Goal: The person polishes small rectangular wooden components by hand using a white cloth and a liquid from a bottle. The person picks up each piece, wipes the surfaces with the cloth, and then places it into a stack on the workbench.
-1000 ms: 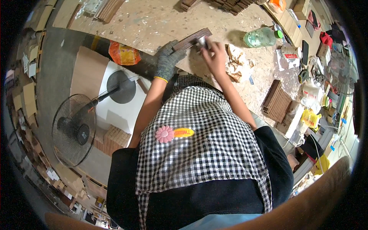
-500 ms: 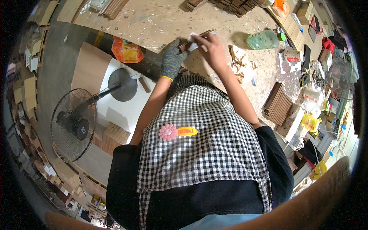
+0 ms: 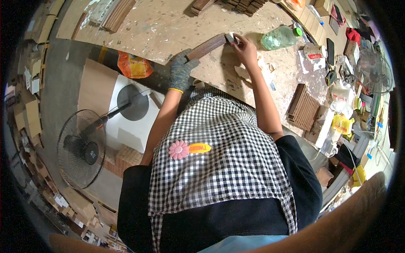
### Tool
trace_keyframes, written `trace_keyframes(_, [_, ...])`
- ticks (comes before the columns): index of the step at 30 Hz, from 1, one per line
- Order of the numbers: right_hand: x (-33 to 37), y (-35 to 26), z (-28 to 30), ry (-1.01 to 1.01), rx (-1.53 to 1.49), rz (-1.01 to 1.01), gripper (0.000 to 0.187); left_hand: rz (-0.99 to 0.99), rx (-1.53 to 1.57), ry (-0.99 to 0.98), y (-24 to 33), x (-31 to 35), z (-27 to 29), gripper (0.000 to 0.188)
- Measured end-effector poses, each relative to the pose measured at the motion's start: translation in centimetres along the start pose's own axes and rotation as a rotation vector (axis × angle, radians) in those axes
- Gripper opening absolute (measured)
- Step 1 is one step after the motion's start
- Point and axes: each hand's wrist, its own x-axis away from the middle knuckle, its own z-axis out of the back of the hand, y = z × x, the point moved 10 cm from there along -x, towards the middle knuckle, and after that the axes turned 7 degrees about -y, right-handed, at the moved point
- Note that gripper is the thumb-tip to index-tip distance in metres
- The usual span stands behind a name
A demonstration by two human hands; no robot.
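Left grip (image 3: 182,72) on strip (image 3: 207,46)'s near end

Reddish lettering marks the yellow oval patch (image 3: 200,148) on the black-and-white checked cloth apron (image 3: 219,177). A red label with pale lettering shows on the white cylindrical tub (image 3: 314,52). Pale characters on the black round fan hub (image 3: 91,153) are too small to read.

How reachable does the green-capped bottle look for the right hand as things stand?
Probably yes: the bottle is on the workbench just to the right of the right hand, with nothing seen standing between them, though it would likely have to release the small grey piece it holds.
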Motion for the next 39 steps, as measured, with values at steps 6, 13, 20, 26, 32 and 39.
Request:
trace_keyframes(6, [2.5, 2.1, 1.0, 0.056, -0.513, -0.125, 0.042, -0.155, 0.101, 0.204, 0.3, 1.0, 2.9, 0.045])
trace_keyframes(13, [6.8, -5.7, -1.9, -0.075, -0.29, 0.057, 0.045, -0.317, -0.555, 0.089, 3.3, 1.8, 2.8, 0.035])
trace_keyframes(20, [10.5, -13.5, -7.5, -0.264, 0.086, 0.565, 0.055, -0.41, -0.955, 0.004, 2.1, 0.1, 0.4, 0.051])
trace_keyframes(26, [8.3, -8.5, -3.9, -0.144, 0.091, 0.299, 0.061, -0.331, -1.058, 0.036, 0.9, -0.2, 1.5, 0.049])
trace_keyframes(32, [6.5, -3.1, 0.4, 0.039, -0.026, -0.02, 0.045, -0.142, 0.187, 0.092, -0.3, 0.4, 1.3, 0.044])
trace_keyframes(39, [3.5, -0.5, 1.4, -0.006, -0.07, -0.025, 0.041, -0.085, -0.39, 0.142, 3.2, 1.5, 0.6, 0.035])
